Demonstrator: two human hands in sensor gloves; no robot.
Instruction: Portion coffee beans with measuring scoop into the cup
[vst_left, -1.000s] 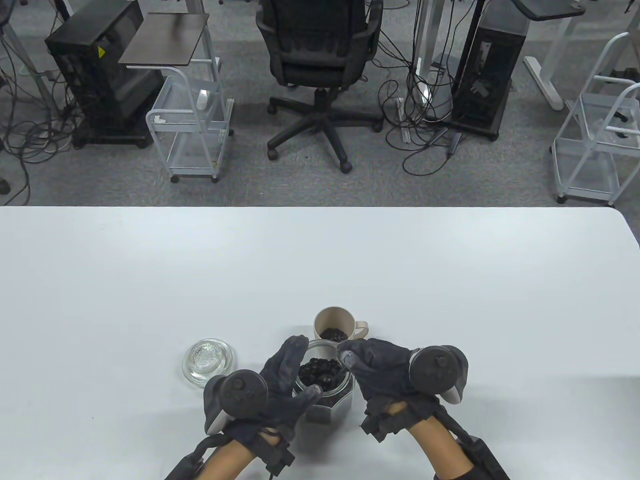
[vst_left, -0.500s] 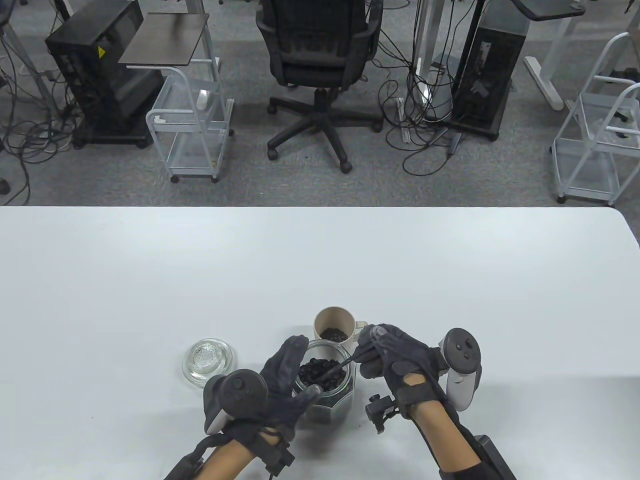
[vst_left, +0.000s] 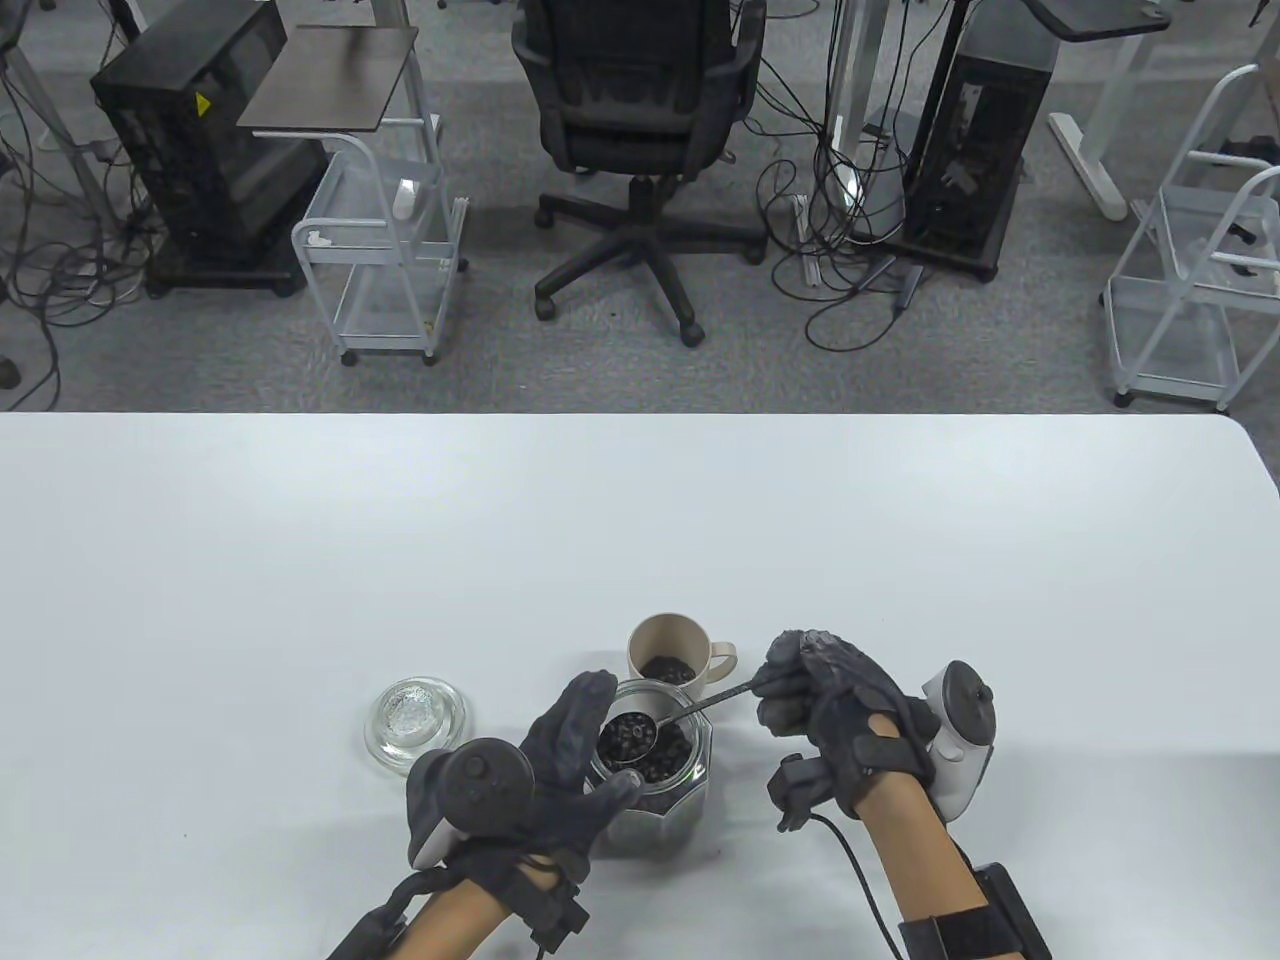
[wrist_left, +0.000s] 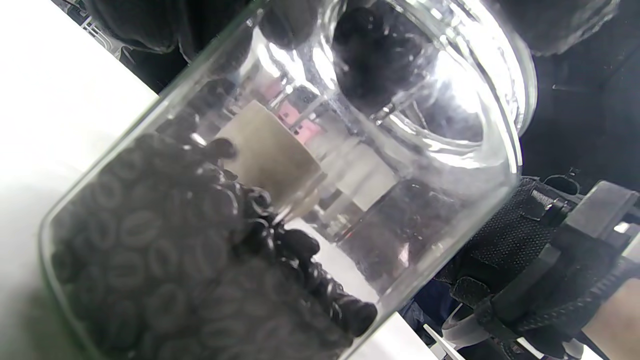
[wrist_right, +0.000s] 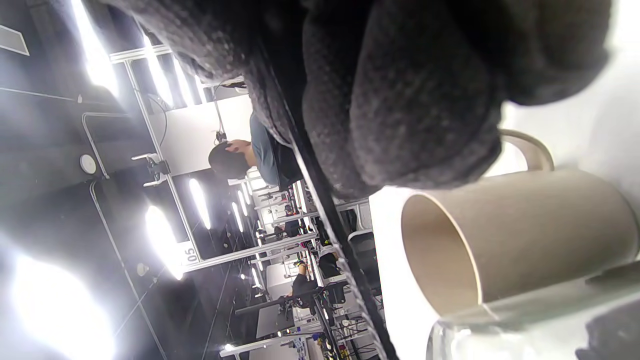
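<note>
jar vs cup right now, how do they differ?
The jar is clear glass with faceted sides; the cup is beige, opaque and has a handle. The jar holds a deep heap of beans; the cup has only a shallow layer at its bottom. The left hand holds the jar, while nothing touches the cup. The scoop sits loaded over the jar's mouth. Both stand upright, open-topped.

The table view looks steeply down across the white table (vst_left: 640, 520). The tilted left wrist view presses against the glass jar (wrist_left: 280, 200); the sideways right wrist view sits close beside the beige cup (wrist_right: 525, 235), which all three share.
</note>
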